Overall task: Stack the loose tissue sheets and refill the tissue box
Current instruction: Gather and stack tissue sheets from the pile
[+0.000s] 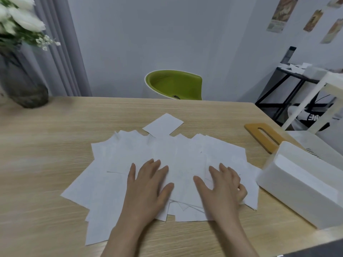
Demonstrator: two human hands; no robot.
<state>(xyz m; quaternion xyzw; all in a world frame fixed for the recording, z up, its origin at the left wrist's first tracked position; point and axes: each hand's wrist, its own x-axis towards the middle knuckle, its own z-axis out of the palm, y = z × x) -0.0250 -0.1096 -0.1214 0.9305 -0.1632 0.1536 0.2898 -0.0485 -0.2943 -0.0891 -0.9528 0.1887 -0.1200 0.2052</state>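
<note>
From my head camera I look down on a light wooden table (46, 164) strewn with loose tissue sheets (130, 151), white squares overlapping in a wide fan in front of me, one sheet (163, 124) lying a little apart at the far edge of the spread. My left hand (148, 184) lies flat on the middle of the pile, fingers straight and slightly spread, pressing the sheets down. My right hand (222, 184) rests on the sheets just beside it; the thumb and first fingers lie stretched out, while the outer fingers curl at the right edge of the pile, and I cannot tell whether they pinch a sheet there. The white tissue box (300, 188) stands open at the right, touching the edge of the spread, its wooden slotted lid (263, 136) lying on the table behind it. A dark glass vase (22, 84) with white flowers (20, 19) sits at the far left corner, and a green chair (174, 84) stands beyond the table
</note>
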